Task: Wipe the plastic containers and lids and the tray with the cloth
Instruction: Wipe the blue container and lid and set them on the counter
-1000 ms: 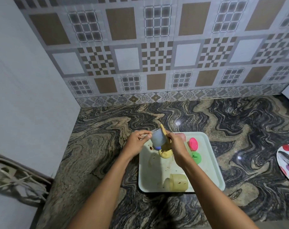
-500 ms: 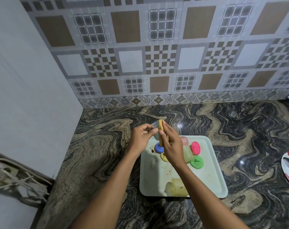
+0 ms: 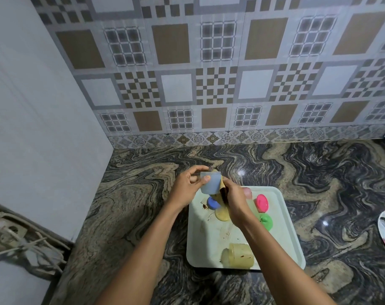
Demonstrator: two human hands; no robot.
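Your left hand (image 3: 187, 189) pinches the pale blue translucent plastic container (image 3: 210, 184) at its rim, above the 11 o'clock corner of the pale green tray (image 3: 275, 245). The container stands nearly upright. Your right hand (image 3: 235, 200) grips the yellow cloth (image 3: 222, 187) against its 3 o'clock side.

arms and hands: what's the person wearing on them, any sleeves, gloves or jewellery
Nothing visible. The left forearm and right forearm are bare to the frame's lower edge, no sleeves. The left hand and right hand carry no gloves, rings, watch or bracelets.
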